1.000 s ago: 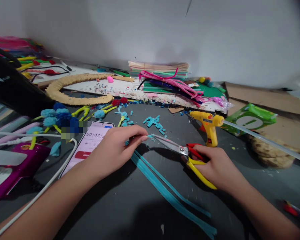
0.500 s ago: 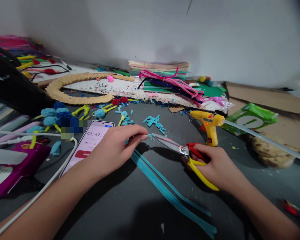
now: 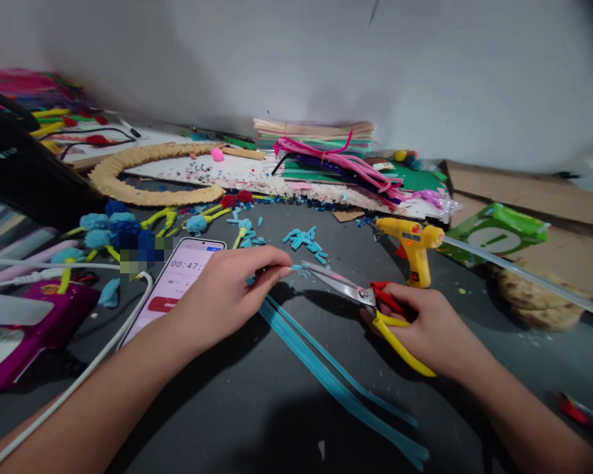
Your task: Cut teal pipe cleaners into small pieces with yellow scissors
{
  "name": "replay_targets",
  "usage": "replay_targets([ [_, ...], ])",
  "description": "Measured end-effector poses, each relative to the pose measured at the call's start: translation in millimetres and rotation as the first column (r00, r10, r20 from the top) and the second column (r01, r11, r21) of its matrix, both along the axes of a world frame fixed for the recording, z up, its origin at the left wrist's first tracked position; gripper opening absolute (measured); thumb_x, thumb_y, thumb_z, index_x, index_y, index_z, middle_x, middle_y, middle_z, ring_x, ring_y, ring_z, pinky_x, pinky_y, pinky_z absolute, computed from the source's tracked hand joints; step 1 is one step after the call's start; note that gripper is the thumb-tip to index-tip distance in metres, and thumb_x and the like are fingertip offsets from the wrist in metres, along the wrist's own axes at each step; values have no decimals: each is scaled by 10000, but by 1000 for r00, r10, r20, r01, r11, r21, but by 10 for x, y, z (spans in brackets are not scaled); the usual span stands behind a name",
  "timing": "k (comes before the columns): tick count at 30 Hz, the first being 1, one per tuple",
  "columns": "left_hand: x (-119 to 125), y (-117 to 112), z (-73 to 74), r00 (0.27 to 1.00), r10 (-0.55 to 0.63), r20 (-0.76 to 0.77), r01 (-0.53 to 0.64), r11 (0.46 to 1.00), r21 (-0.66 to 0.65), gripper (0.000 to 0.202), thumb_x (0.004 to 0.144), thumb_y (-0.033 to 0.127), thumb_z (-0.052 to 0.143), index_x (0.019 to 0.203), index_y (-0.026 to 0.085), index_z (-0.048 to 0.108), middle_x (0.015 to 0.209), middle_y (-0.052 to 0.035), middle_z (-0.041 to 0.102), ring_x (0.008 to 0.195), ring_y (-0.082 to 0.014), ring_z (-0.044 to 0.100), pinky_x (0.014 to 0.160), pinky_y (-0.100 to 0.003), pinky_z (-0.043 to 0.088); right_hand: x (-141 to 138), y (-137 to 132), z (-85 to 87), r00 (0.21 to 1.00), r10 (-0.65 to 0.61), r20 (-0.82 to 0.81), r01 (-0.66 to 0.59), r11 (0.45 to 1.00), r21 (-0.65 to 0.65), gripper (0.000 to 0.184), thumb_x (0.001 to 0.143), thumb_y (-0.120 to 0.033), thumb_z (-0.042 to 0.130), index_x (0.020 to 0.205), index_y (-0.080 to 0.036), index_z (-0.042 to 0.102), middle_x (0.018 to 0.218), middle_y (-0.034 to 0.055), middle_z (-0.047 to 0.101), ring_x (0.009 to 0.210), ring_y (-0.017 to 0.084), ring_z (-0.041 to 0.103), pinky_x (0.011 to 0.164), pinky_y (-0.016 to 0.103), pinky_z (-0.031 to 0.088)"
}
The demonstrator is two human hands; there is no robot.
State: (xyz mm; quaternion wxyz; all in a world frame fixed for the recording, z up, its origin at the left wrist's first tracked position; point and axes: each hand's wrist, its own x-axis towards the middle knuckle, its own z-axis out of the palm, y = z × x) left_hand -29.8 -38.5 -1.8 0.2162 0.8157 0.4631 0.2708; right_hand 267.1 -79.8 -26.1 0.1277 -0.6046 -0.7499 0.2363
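My left hand (image 3: 242, 283) is closed in a pinch, with a short light-blue tip showing past its fingertips. Light-blue pipe cleaners (image 3: 321, 368) trail from under that hand toward the lower right; where they pass behind the fingers is hidden. My right hand (image 3: 429, 329) grips the scissors (image 3: 366, 295) by their red and yellow handles. Their blades look nearly closed and point left, with the tips just right of the blue tip. Beyond the hands lies a loose pile of short blue cut pieces (image 3: 304, 240).
A phone (image 3: 153, 304) running a timer lies partly under my left forearm. At right are a yellow glue gun (image 3: 408, 243) with a glue stick and a green packet (image 3: 499, 234). A purple power strip (image 3: 74, 316) and white cable sit left. Bundled pipe cleaners (image 3: 336, 168) lie at the back.
The scissors and my right hand have shifted slightly right, so the blade tips are a little farther from my left fingertips. My left hand stays almost still.
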Motion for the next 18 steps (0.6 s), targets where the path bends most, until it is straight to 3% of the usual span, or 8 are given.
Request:
replay_targets([
  [6,2,1,-5,1000,-1,0,1,1000,1,266,944,379,486,953,210,691,881,-28,736,738,-137,645,667,-211,467,17,1,-41,1000,10,15,-10,1000,12,224,768,-264,609,645,-205,431,598,-49,408,583,114,344,526,241,286],
  [18,4,3,4,1000,-3,-9,3,1000,3,244,944,360,500,945,209,692,878,-22,736,730,-131,644,660,-210,456,-5,9,17,1000,-2,-9,2,1000,-3,148,795,-309,593,710,-190,572,616,-19,515,588,126,409,504,247,286],
])
